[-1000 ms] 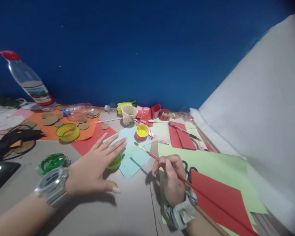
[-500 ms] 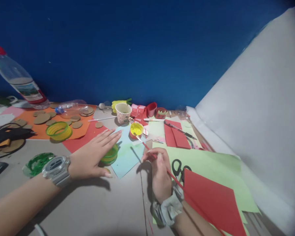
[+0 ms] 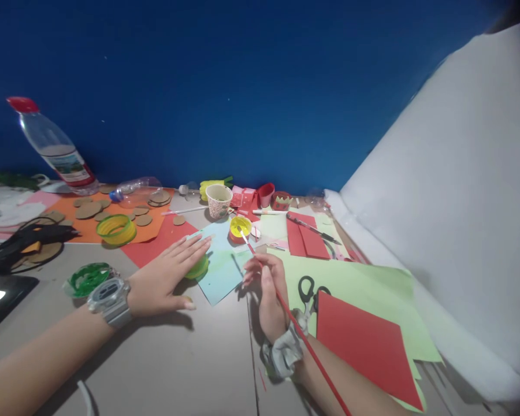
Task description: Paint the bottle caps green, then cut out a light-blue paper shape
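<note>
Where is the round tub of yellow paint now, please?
In the head view, the tub of yellow paint stands mid-picture, right of and nearer than the white patterned paper cup, at the tip of the slim red paintbrush.

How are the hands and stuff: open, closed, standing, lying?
Left hand: spread, palm down
Right hand: gripping the paintbrush
Paintbrush: held, tip at the yellow pot
Yellow pot: open
Green pot: open
Paper cup: upright, open
Red-capped bottle: standing
Blue-capped bottle: lying
Scissors: lying, partly under red paper
</note>
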Demonstrator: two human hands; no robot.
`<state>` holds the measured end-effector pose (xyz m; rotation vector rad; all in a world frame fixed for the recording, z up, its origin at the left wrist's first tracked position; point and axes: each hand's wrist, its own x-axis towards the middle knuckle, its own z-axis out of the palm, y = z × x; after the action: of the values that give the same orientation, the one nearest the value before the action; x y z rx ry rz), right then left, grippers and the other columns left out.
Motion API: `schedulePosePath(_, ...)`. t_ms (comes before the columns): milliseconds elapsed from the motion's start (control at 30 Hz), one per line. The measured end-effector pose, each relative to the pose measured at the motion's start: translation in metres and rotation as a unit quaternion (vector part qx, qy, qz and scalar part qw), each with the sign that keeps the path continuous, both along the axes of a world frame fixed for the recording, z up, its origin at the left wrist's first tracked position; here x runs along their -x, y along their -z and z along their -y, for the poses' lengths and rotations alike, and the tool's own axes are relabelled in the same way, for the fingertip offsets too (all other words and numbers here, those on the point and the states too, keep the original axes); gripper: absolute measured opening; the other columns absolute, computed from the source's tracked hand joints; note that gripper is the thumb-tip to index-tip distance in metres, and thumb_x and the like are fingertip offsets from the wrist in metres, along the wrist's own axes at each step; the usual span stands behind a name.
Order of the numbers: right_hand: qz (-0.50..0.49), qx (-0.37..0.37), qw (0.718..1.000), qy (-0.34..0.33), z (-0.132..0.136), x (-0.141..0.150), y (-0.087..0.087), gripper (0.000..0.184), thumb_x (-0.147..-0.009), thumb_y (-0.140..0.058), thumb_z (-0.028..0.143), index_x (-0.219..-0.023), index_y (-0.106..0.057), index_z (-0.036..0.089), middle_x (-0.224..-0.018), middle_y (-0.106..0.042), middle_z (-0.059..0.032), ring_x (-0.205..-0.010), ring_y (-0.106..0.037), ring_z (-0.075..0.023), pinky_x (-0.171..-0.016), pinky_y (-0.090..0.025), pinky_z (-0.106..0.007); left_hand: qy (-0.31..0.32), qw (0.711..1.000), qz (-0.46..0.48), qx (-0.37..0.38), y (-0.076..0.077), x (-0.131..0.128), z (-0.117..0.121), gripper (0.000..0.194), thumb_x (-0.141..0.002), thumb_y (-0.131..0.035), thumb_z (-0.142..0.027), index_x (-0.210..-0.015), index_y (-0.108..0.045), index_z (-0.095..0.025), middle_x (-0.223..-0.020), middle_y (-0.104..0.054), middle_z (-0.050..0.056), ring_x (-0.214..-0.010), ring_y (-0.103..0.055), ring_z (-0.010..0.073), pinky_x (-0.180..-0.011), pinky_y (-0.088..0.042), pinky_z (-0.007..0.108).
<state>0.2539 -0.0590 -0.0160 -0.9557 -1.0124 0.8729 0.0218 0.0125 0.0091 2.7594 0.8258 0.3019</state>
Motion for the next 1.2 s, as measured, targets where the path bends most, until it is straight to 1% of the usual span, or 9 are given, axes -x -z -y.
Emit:
schedulePosePath(100,0.012,0.013,1.0,-0.018,-0.007,0.001,-0.002,0.021,-0.097,-0.044,0.036,-0.109,-0.051,0.021,-0.098,-0.064,-0.0057,-0.074,-0.061,-0.0138,-0.064,-0.053,-0.029,-0.018,0.999,0.046,0.012,0.006,0.004,0.002,0.104,-0.076,-0.019,-0.084,-0.153,0.001,-0.017,-0.159,-0.015,0.018,-0.144,-0.019,0.0363,-0.117,-0.016,0.051)
schedulePosePath(167,0.012,0.025,0.999,-0.021,-0.013,0.002,-0.005,0.018,-0.096,-0.047,0.035,-0.106,-0.052,0.021,-0.1,-0.067,-0.0055,-0.076,-0.062,-0.0138,-0.066,-0.054,-0.029,-0.012,0.997,0.081,0.014,0.009,0.006,0.002,0.103,-0.076,-0.018,-0.084,-0.153,0.002,-0.019,-0.159,-0.012,0.017,-0.145,-0.017,0.0364,-0.116,-0.018,0.052)
schedulePosePath(300,0.014,0.052,0.999,0.008,-0.018,0.005,-0.01,0.016,-0.095,-0.051,0.035,-0.092,-0.056,0.02,-0.086,-0.07,-0.0014,-0.069,-0.061,-0.0121,-0.067,-0.053,-0.027,-0.011,0.995,0.103,0.009,0.011,0.009,0.004,0.103,-0.074,-0.018,-0.086,-0.153,-0.002,-0.022,-0.16,0.0,0.016,-0.145,-0.005,0.0405,-0.114,-0.017,0.059)
schedulePosePath(367,0.029,0.062,0.998,-0.003,-0.017,0.004,-0.012,0.018,-0.095,-0.051,0.035,-0.089,-0.057,0.019,-0.08,-0.07,-0.0004,-0.067,-0.061,-0.0119,-0.067,-0.053,-0.027,-0.016,0.995,0.095,0.01,0.012,0.009,0.004,0.105,-0.073,-0.019,-0.087,-0.153,-0.001,-0.022,-0.16,0.0,0.016,-0.145,-0.005,0.0413,-0.113,-0.017,0.059)
schedulePosePath(467,0.049,0.07,0.995,-0.045,-0.013,0.001,-0.012,0.02,-0.096,-0.051,0.034,-0.087,-0.06,0.019,-0.078,-0.07,-0.0006,-0.066,-0.062,-0.0118,-0.065,-0.053,-0.025,-0.017,0.995,0.094,0.013,0.015,0.01,0.005,0.114,-0.069,-0.025,-0.089,-0.152,0.009,-0.02,-0.16,-0.005,0.019,-0.144,-0.014,0.0417,-0.114,-0.018,0.056)
schedulePosePath(633,0.037,0.059,0.995,-0.065,-0.011,-0.003,-0.009,0.022,-0.097,-0.048,0.035,-0.089,-0.064,0.021,-0.076,-0.069,-0.0006,-0.068,-0.063,-0.0124,-0.065,-0.053,-0.025,-0.002,0.995,0.096,-0.018,0.018,0.01,0.006,0.134,-0.056,-0.041,-0.093,-0.145,0.029,-0.022,-0.154,-0.025,0.025,-0.139,-0.027,0.0438,-0.11,-0.019,0.062)
schedulePosePath(833,-0.002,0.062,0.995,-0.08,-0.011,0.001,-0.01,0.03,-0.1,-0.039,0.038,-0.091,-0.063,0.022,-0.074,-0.068,-0.0025,-0.066,-0.062,-0.0144,-0.061,-0.052,-0.027,0.007,0.996,0.088,-0.008,0.019,0.009,0.004,0.139,-0.048,-0.039,-0.096,-0.144,0.031,-0.024,-0.153,-0.028,0.025,-0.137,-0.034,0.0427,-0.11,-0.02,0.06)
schedulePosePath(1067,0.004,0.074,0.991,-0.113,-0.011,0.0,-0.011,0.028,-0.099,-0.042,0.037,-0.09,-0.064,0.023,-0.075,-0.066,-0.0014,-0.068,-0.061,-0.0136,-0.063,-0.051,-0.025,0.002,0.997,0.083,0.003,0.013,0.008,0.003,0.136,-0.052,-0.038,-0.095,-0.145,0.03,-0.023,-0.151,-0.034,0.022,-0.136,-0.036,0.0406,-0.113,-0.019,0.054)
schedulePosePath(1200,-0.012,0.088,0.991,-0.096,-0.012,0.0,-0.01,0.031,-0.099,-0.042,0.038,-0.081,-0.062,0.022,-0.066,-0.062,0.0006,-0.063,-0.058,-0.0132,-0.061,-0.048,-0.025,0.004,0.996,0.086,0.001,0.014,0.007,0.002,0.137,-0.052,-0.04,-0.095,-0.146,0.029,-0.022,-0.15,-0.035,0.022,-0.135,-0.038,0.0417,-0.112,-0.019,0.054)
